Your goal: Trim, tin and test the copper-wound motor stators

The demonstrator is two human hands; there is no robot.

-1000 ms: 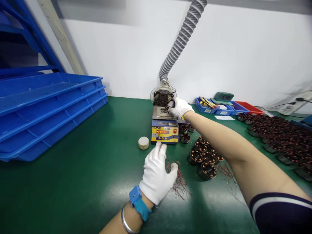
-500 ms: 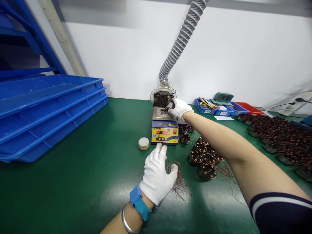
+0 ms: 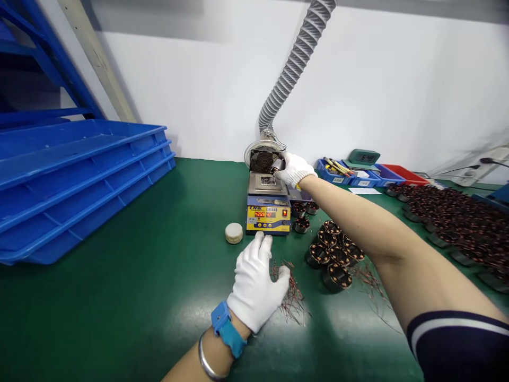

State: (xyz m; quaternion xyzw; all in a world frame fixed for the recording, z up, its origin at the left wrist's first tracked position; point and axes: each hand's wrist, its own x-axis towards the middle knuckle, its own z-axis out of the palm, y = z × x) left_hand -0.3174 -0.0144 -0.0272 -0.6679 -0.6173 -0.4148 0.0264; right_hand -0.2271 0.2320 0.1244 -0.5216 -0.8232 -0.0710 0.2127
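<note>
My right hand (image 3: 295,170), in a white glove, grips a motor stator (image 3: 277,166) and holds it tilted just above the solder pot (image 3: 268,181). The stator's wire ends face down to the left, and my fingers hide part of it. The pot's yellow front panel (image 3: 268,218) has lit red digits. My left hand (image 3: 256,286), also gloved, lies on the green bench with its fingers stretched out and the thumb apart. Its fingertips are close to the panel's lower edge. Beside the thumb lie loose cut copper wires (image 3: 292,300).
Several finished-looking stators (image 3: 337,277) stand right of the pot, and many more (image 3: 449,223) fill the far right. A round white tin (image 3: 234,233) sits left of the pot. Blue trays (image 3: 83,191) are stacked at left. Behind the pot rises an exhaust hose (image 3: 296,63); small bins (image 3: 366,179) line the wall.
My right hand has raised the stator a little, away from the solder surface. The digits on the panel have changed. My left hand has stayed in place.
</note>
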